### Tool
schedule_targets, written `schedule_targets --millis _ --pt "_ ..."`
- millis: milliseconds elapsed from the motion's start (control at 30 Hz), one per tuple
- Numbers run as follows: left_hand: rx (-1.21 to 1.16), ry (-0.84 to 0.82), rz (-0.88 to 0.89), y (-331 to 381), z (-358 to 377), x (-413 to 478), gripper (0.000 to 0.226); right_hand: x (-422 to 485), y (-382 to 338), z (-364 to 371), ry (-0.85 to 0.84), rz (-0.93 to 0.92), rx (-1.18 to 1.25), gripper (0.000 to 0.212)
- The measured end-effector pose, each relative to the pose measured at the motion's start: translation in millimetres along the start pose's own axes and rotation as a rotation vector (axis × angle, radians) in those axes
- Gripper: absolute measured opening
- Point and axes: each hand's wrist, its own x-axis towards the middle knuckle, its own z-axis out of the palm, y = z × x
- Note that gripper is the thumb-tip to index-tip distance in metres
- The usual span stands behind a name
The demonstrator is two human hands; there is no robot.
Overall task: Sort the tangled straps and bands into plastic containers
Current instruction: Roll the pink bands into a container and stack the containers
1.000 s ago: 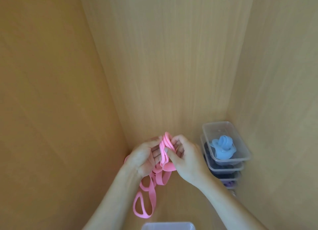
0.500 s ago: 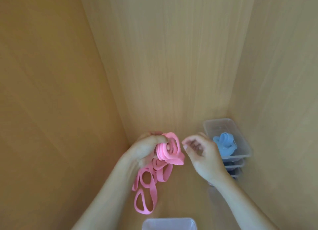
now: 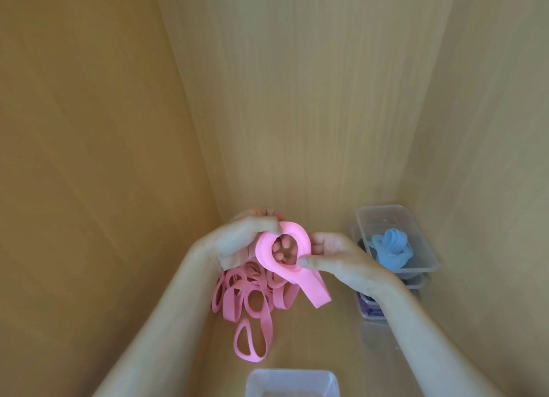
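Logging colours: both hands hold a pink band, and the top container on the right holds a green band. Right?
No. Head view: a blue band in the top container, not green; left hand and right hand do hold the pink band.

We looked into a wooden cupboard (image 3: 297,99). Laminate walls (image 3: 89,129) rose left, far and right. Stacked plastic containers (image 3: 413,227) stood right.
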Motion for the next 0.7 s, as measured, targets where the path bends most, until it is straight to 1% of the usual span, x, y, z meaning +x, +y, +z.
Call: schedule_targets --millis 67,167,200,267,300,333,433,533,600,700 --pt "0.065 0.006 0.011 -4 -3 -2 0.035 3 5 -1 0.039 -0.004 -0.002 0.024" --pt "0.081 0.054 0.057 -18 -7 -1 0.03 5 16 -1 0.079 0.006 -0.007 0.018" --pt "0.063 0.065 0.065 -23 -9 -1 0.035 5 20 -1 0.088 0.012 0.013 0.018" --pt "0.037 0.07 0.053 -32 -13 -1 0.053 5 22 0 0.117 0.013 0.064 0.02" --pt "0.034 0.052 0.042 -35 -13 -2 0.059 4 23 0 0.132 0.02 0.096 0.021" --pt "0.035 0.03 0.036 -39 -12 -3 0.06 3 26 0 0.145 0.025 0.13 0.023" --pt "0.002 0.032 0.072 -48 -5 -3 0.05 2 31 0 0.159 0.035 0.172 0.025" --pt "-0.045 0.122 0.114 -55 9 4 0.041 1 34 7 0.207 0.014 0.181 0.024" --pt "-0.036 0.193 0.118 -56 18 9 0.037 1 34 12 0.241 0.013 0.187 0.023" --pt "0.002 0.227 0.112 -57 23 13 0.035 -1 35 16 0.278 0.024 0.171 0.024"
